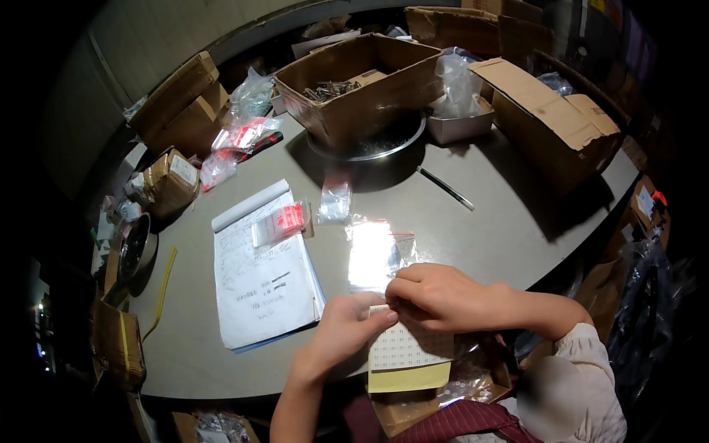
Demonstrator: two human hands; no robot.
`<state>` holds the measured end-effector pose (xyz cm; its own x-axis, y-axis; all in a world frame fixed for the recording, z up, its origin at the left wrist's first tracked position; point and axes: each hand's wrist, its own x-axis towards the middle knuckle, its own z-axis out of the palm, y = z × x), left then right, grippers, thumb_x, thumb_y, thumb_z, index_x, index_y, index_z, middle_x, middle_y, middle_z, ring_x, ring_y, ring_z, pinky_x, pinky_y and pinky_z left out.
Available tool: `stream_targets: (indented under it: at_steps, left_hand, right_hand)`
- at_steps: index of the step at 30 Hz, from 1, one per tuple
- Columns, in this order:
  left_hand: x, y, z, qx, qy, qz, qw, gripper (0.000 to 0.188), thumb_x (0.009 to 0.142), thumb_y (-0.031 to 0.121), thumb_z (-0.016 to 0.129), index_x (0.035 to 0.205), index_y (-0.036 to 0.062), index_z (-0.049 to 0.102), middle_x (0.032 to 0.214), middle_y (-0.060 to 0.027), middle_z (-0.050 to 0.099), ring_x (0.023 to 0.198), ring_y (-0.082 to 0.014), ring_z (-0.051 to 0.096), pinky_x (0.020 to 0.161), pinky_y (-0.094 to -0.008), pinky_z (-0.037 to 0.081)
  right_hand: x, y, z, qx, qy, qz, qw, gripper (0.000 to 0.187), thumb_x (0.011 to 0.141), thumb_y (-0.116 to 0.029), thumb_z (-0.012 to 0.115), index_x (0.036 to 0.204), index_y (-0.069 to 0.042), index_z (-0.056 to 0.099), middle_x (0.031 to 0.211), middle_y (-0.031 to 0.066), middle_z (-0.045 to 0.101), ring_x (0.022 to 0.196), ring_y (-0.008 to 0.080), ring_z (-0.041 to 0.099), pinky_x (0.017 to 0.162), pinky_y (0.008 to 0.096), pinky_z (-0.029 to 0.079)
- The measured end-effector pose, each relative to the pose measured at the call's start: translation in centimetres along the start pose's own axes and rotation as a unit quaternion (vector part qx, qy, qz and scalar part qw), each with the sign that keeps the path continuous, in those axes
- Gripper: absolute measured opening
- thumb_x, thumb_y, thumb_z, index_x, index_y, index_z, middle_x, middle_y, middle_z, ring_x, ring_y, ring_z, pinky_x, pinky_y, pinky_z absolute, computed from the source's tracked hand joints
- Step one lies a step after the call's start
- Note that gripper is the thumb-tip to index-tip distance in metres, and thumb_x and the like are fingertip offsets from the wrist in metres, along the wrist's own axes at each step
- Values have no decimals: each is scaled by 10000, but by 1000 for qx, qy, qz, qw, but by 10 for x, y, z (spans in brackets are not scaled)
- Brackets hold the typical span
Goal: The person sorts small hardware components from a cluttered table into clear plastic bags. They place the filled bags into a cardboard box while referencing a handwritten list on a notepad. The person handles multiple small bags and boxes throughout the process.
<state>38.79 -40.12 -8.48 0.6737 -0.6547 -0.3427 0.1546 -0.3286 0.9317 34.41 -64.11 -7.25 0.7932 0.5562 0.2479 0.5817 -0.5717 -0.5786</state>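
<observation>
Sticker sheet: top edge hidden under right hand and left hand; print too small to read. Open box, 12 o'clock: metal contents indistinct. Notepad writing illegible.

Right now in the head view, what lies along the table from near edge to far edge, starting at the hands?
Label sheet → left hand and right hand → clear bag → small bag → metal pan → open box of metal parts.

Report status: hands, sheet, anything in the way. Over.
Left hand and right hand both pinching the top edge of the label sheet. Clear bag lies just beyond the hands. Notepad to the left, apart.
</observation>
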Motion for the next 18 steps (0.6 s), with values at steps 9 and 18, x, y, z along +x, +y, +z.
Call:
stream_targets:
  at_steps: [9,18]
  left_hand:
    - [-7,15,6,-157,-24,-10,987,354,1104,250,582,1157,-79,701,942,-60,718,828,-119,678,720,-273,570]
    - [4,-4,0,-117,-13,15,993,404,1125,298,523,1064,-52,714,899,-79,727,782,-130,695,669,-288,582]
  right_hand:
    - [-7,-6,5,-140,84,-55,985,360,806,-77,741,1143,-7,636,1031,138,642,929,340,646,840,418,541]
    - [-16,6,8,-114,131,-95,980,236,827,-161,727,1015,-30,672,946,141,654,844,319,659,772,419,550]
